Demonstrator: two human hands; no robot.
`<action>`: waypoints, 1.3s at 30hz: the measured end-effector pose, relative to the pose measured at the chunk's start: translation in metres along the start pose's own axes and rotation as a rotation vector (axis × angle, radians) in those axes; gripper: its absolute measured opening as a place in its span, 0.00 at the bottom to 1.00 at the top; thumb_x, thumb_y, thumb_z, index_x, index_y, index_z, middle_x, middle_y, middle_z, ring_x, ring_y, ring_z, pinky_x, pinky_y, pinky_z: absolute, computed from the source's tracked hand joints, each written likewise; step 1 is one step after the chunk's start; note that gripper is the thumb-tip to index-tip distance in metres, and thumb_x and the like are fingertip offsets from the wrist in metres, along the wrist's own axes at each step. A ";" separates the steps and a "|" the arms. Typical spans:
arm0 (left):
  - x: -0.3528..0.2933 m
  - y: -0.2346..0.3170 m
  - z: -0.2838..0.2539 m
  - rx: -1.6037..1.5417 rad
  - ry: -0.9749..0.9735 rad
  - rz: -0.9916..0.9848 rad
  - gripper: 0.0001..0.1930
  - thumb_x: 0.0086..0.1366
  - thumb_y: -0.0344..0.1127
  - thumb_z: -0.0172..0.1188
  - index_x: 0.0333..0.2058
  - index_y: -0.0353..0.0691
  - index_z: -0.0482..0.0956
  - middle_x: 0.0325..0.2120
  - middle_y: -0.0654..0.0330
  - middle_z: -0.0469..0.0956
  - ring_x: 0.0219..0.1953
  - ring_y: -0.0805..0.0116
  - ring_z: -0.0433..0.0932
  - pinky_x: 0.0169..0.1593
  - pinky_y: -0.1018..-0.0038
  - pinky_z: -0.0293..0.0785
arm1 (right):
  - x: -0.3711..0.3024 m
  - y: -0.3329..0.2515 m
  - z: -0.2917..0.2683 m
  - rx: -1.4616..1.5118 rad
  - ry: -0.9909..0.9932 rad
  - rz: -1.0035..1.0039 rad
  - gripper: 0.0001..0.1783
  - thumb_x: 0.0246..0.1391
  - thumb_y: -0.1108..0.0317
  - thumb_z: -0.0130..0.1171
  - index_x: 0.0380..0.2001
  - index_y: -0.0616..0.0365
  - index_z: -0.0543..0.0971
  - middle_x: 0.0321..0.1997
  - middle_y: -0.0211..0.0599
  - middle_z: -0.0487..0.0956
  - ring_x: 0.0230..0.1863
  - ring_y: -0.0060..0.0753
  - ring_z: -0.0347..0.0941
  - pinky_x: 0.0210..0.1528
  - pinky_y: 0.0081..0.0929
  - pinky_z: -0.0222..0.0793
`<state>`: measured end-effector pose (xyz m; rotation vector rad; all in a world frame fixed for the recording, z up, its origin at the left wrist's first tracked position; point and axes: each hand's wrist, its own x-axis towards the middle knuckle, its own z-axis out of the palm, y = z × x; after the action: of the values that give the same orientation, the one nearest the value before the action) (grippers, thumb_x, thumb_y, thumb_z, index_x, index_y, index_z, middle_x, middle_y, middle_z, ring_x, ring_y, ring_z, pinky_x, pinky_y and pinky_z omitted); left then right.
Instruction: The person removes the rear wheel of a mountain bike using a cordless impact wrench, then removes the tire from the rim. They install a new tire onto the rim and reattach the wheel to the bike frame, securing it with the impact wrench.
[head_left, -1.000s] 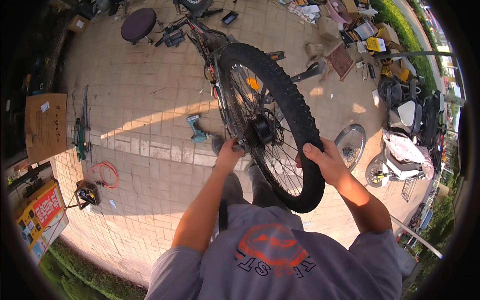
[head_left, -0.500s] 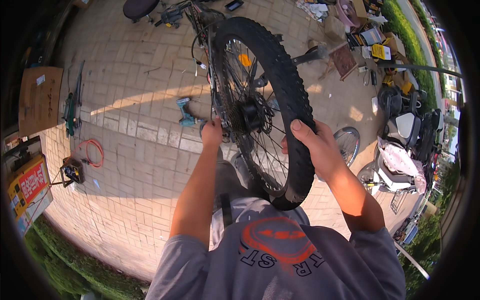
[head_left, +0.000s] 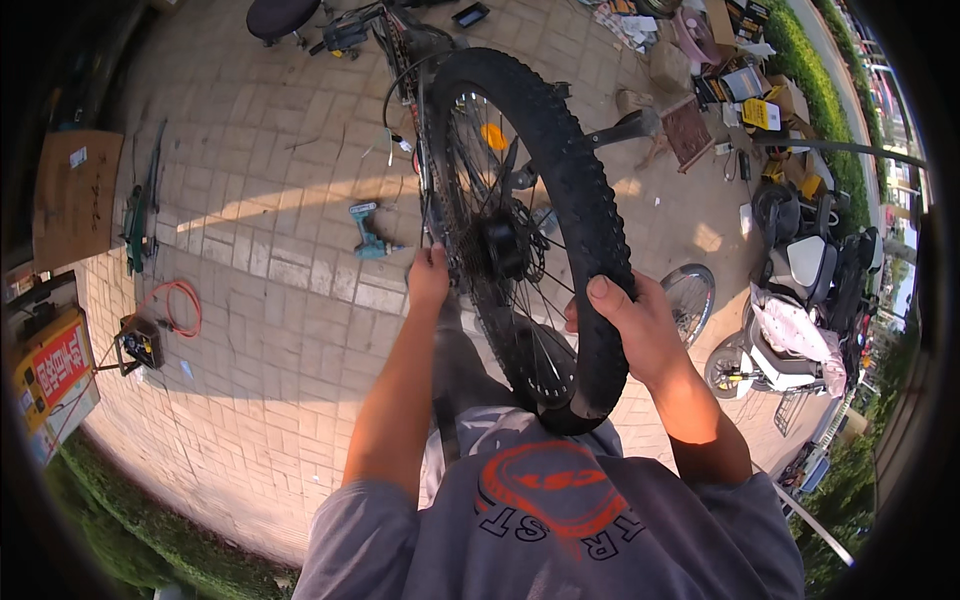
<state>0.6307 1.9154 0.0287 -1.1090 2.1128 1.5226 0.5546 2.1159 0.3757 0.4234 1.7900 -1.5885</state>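
Observation:
A bicycle wheel with a knobby black tire (head_left: pixel 588 190) stands upright in front of me, spokes and a dark hub (head_left: pixel 505 247) at its middle. My right hand (head_left: pixel 632 318) grips the tire on its near right side, thumb on the tread and fingers reaching round toward the spokes. Left of the hub, beside the sprockets (head_left: pixel 465 250), my left hand (head_left: pixel 428 277) is closed; what it pinches is hidden. The bike's frame and chain parts (head_left: pixel 400 60) run away beyond the wheel. An orange reflector (head_left: pixel 493 136) shows among the spokes.
A teal cordless drill (head_left: pixel 368 232) lies on the paving left of the wheel. Beyond it are a red hose (head_left: pixel 183 308) and a cardboard sheet (head_left: pixel 78 200). A loose wheel (head_left: pixel 690 300), parked scooters (head_left: pixel 800 265) and boxes (head_left: pixel 765 112) are on the right; a round stool (head_left: pixel 282 18) stands far left.
The wheel and both hands sit slightly lower in the view, as the camera shifts a little. My right hand keeps its grip on the tire; my left stays beside the hub.

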 end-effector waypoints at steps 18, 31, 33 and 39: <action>-0.041 0.045 0.012 -0.377 -0.028 0.088 0.10 0.68 0.34 0.50 0.45 0.38 0.72 0.33 0.64 0.74 0.29 0.75 0.73 0.28 0.75 0.70 | 0.006 0.018 -0.057 -0.013 -0.253 -0.098 0.44 0.46 0.42 0.67 0.54 0.68 0.69 0.35 0.45 0.80 0.36 0.34 0.78 0.41 0.29 0.72; -0.042 0.043 -0.015 -0.233 0.053 0.102 0.11 0.68 0.35 0.49 0.45 0.38 0.72 0.33 0.63 0.75 0.29 0.74 0.73 0.29 0.75 0.70 | -0.005 0.011 -0.055 0.022 -0.311 -0.082 0.41 0.47 0.48 0.65 0.56 0.69 0.66 0.37 0.56 0.80 0.39 0.50 0.79 0.44 0.35 0.73; -0.043 0.037 -0.019 -0.236 0.052 0.097 0.11 0.68 0.35 0.49 0.45 0.38 0.72 0.33 0.63 0.75 0.29 0.74 0.73 0.29 0.75 0.70 | -0.001 0.014 -0.058 0.028 -0.262 -0.092 0.38 0.48 0.51 0.65 0.55 0.67 0.68 0.36 0.52 0.80 0.37 0.46 0.79 0.43 0.35 0.72; -0.040 0.032 -0.028 -0.222 0.047 0.077 0.11 0.68 0.36 0.49 0.44 0.38 0.72 0.33 0.62 0.75 0.29 0.74 0.74 0.29 0.74 0.70 | 0.005 0.025 -0.058 -0.035 -0.220 -0.187 0.36 0.49 0.50 0.63 0.54 0.65 0.69 0.36 0.54 0.79 0.39 0.52 0.77 0.43 0.37 0.71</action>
<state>0.6386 1.9109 0.0862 -1.1578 2.0772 1.8207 0.5510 2.1757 0.3548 0.0623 1.7251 -1.6562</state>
